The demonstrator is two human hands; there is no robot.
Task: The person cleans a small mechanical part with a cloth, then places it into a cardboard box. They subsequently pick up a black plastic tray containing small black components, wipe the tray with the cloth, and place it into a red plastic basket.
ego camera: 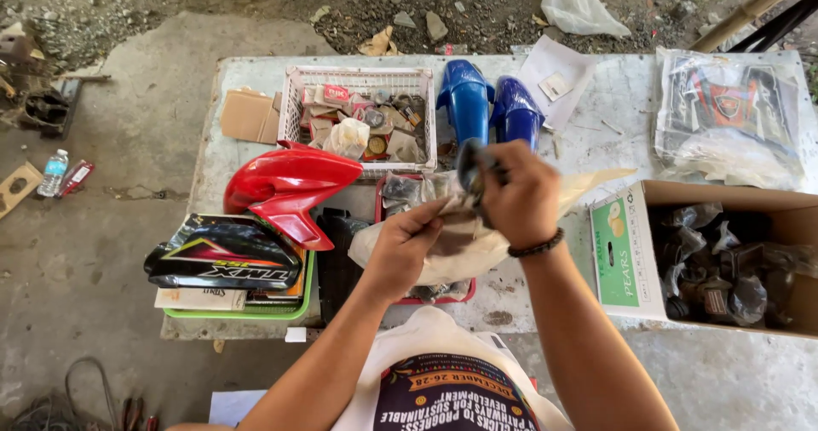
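Left: blocked by red fairing | far: blocked by white basket, blue fenders | right: cardboard box | near-right tabletop: passable.

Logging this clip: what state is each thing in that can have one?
Left hand: gripping the plastic bag.
Right hand: closed around a dark part, at the bag's mouth.
Plastic bag: open, crumpled.
Cardboard box: open, full of wrapped parts.
White basket: filled with small boxes.
Red fairing: unwrapped, leaning on the green tray.

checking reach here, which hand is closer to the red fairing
Left. The left hand sits just right of the red fairing, gripping the beige bag; the right hand is farther right, holding a dark part.
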